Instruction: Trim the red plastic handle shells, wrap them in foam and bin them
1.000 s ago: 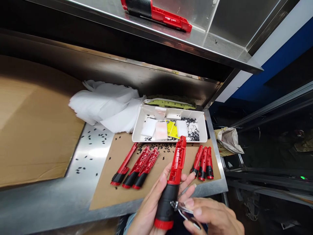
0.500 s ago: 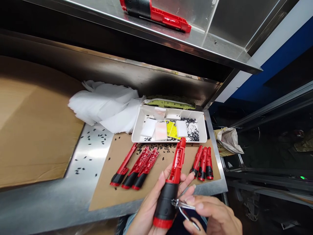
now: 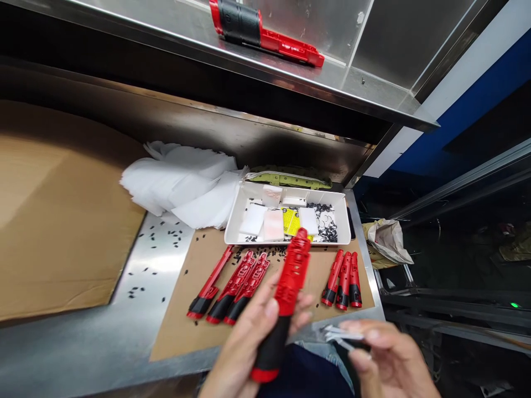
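Observation:
My left hand [image 3: 252,337] is wrapped round a red and black plastic tool housing [image 3: 290,276], tilted with its narrow red end pointing away and its open inner side showing. Between the thumb and fingers of my right hand [image 3: 390,354] is a small silver nail clipper [image 3: 342,334], blurred by motion and held apart from the housing, to its right. More red and black housing parts [image 3: 244,282] lie left of the held one on a cardboard sheet [image 3: 178,326]. Several similar parts [image 3: 343,279] lie to its right.
Behind the hands stands a white bin [image 3: 286,242] with foam pieces, a yellow label and small black parts. Black bits are scattered on the metal bench [image 3: 155,260]. White sheets [image 3: 186,182] and a large carton [image 3: 58,221] are at left. Another housing [image 3: 265,33] lies on the shelf above.
The nail clipper has come away from the housing's black grip, moving right with my right hand. My left hand has turned the housing and shifted it slightly left.

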